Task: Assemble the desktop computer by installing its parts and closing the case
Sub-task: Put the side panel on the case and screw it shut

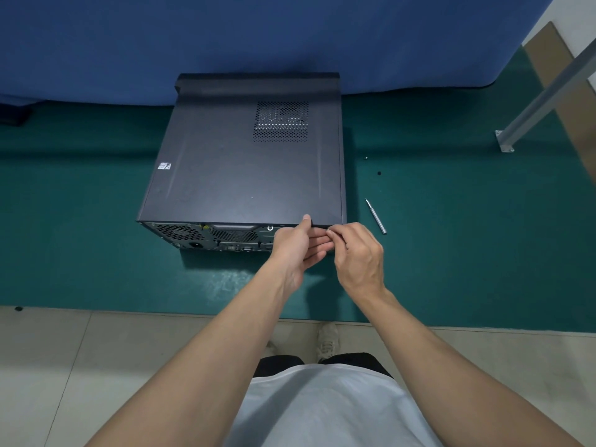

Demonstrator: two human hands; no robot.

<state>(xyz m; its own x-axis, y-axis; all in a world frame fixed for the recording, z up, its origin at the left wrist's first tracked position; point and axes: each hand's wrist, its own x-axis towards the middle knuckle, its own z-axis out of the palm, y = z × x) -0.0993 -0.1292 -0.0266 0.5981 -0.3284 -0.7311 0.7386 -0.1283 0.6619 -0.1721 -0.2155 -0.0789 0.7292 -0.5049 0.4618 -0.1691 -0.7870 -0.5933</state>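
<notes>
Dark grey sheet metal makes up the boxy desktop computer case, which lies on its side in the middle of the green-matted desk. Its rear ports face near, and its flat side panel is on top, seated flush as far as I can judge. Both hands meet at the near right corner of that panel. The left hand grips the panel's rear lip, thumb pressed on top and fingers folded against the back plate below. The right hand pinches a small bright piece against the same edge, probably a screw, though it is too small to be sure. A slim silver screwdriver lies on the desk just right of the case, and two small dark screws sit farther right. Closing looks nearly done, with fastening the panel the step in hand. The case should be heavy and rigid, unlikely to slide on the mat. Its thin panel can flex and its edges may be sharp, so the folded rear lip is the place to hold. A screw this tiny drops easily, so fingertips should start it before the driver.
</notes>
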